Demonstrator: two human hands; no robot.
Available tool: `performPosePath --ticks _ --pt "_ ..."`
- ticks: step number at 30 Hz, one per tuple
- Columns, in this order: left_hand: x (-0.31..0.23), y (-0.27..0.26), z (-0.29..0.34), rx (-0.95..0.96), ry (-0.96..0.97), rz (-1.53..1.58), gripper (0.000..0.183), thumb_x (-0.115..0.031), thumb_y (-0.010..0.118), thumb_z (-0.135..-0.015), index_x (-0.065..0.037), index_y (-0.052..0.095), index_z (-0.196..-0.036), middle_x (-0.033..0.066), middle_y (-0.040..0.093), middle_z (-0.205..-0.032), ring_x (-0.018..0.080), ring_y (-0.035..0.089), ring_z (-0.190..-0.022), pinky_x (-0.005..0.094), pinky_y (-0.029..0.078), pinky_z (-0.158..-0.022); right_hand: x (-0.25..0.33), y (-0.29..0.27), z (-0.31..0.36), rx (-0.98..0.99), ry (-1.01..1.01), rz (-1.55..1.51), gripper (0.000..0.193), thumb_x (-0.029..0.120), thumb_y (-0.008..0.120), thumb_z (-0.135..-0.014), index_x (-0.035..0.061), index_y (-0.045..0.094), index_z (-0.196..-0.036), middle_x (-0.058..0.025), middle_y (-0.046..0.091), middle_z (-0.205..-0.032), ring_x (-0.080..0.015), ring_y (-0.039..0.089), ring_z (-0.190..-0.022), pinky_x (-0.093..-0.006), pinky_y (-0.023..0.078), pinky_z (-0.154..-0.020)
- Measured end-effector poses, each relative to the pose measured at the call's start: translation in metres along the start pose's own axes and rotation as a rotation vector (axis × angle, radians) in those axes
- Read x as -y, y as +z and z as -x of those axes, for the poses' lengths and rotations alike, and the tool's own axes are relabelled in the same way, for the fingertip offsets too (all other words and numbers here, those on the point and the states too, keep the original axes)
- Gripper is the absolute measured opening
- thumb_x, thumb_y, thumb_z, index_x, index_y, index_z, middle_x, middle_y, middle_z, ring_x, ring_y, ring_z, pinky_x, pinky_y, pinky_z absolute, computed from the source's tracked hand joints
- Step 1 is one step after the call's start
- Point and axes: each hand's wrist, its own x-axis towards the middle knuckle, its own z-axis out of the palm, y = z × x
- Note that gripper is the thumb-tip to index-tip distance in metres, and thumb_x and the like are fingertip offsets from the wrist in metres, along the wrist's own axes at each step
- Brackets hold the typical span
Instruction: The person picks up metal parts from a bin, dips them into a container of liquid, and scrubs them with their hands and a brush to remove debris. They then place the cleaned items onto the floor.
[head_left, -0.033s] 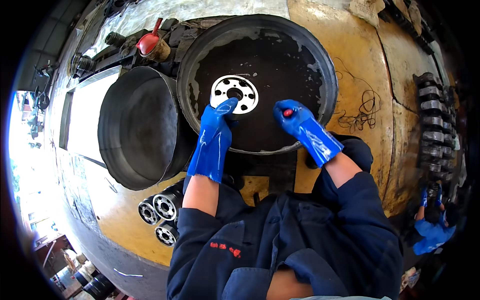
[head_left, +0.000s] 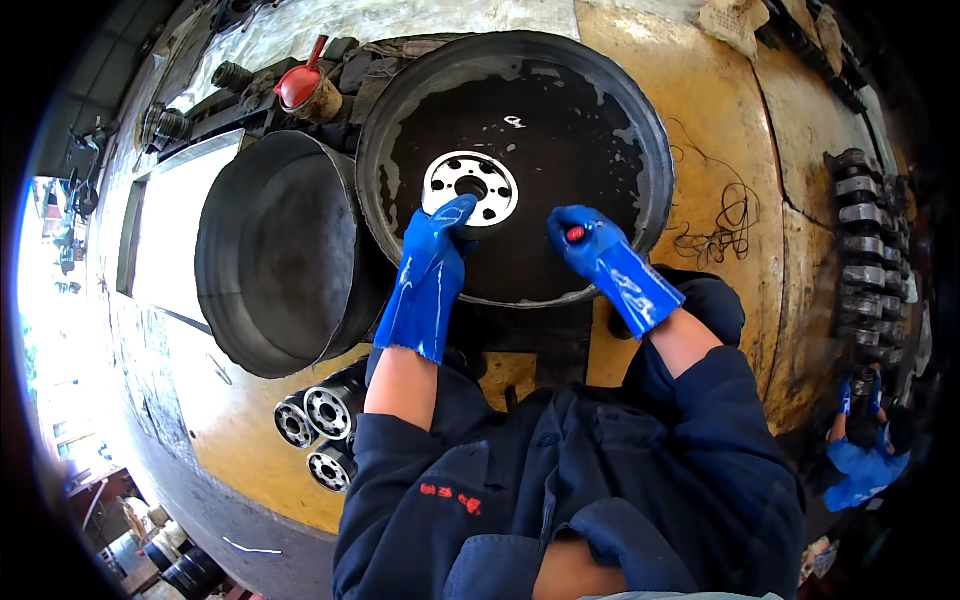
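My left hand is closed on the near edge of a round metal pulley-like part, its thumb lying over the rim. The part's bright face has a large centre hole and several smaller holes around it. It is held over dark liquid in a wide round metal tub. My right hand is closed around a tool with a red handle; only the handle's end shows, and the rest is hidden by the fist. Long blue rubber gloves cover both hands.
A second deep metal tub stands at the left. Similar round parts sit on the floor by my left arm. A red ladle rests at the far left, a crankshaft lies at the right, and a co-worker is low at the right.
A small white glint now shows on the liquid beyond the metal part. My hands and the part have hardly moved.
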Motion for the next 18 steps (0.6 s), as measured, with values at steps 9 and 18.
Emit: performPosePath --ticks 9,18 --pt "0.011 -0.002 0.006 0.066 -0.017 0.061 0.038 -0.021 0.080 -0.083 -0.011 0.071 -0.119 0.0034 0.076 -0.098 0.0151 0.070 -0.083 0.0298 0.053 -0.067 -0.056 0.037 0.045 -0.307 -0.212 0.246 0.011 0.004 0.063 -0.091 0.0069 0.070 -0.098 -0.0049 0.072 -0.096 -0.0183 0.068 -0.084 -0.0284 0.055 -0.078" --pt "0.011 0.023 -0.002 0.211 0.171 0.254 0.034 -0.013 0.079 -0.083 -0.006 0.072 -0.115 0.0076 0.072 -0.089 0.0172 0.067 -0.069 0.0307 0.053 -0.059 -0.162 0.030 -0.005 0.204 0.626 -2.248 0.022 0.000 0.056 -0.095 0.0122 0.050 -0.077 -0.0018 0.047 -0.075 -0.0158 0.050 -0.074 -0.0291 0.051 -0.075"
